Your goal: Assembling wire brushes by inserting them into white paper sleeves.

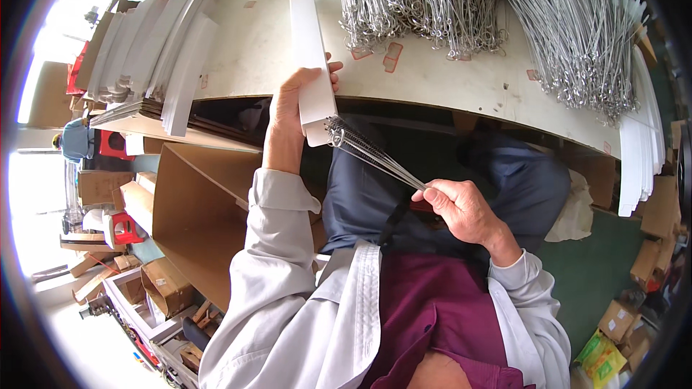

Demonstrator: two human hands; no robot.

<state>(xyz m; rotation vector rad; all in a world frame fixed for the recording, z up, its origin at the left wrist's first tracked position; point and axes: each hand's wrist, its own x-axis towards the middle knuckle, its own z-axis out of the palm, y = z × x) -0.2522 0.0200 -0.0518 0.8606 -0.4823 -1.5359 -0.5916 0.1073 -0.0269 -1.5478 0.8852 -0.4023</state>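
My left hand (290, 104) is wrapped round a long, narrow white box (311, 57), tilted over the table's near edge. The end of the box closest to me has a loose flap. Pinched in my right hand (465, 210) is a small bunch of thin wire brushes (378, 161), slanting up to the left. Their dark bristles and wire loops lie right at the box's near end. Whether any tips are inside the box, I cannot tell.
Large heaps of wire brushes (425, 3) cover the far middle and right of the table (252, 43). Flat white boxes (148, 47) are stacked at the left, and more white boxes (638, 137) hang over the right edge. A big open carton (198, 209) stands left of my legs.
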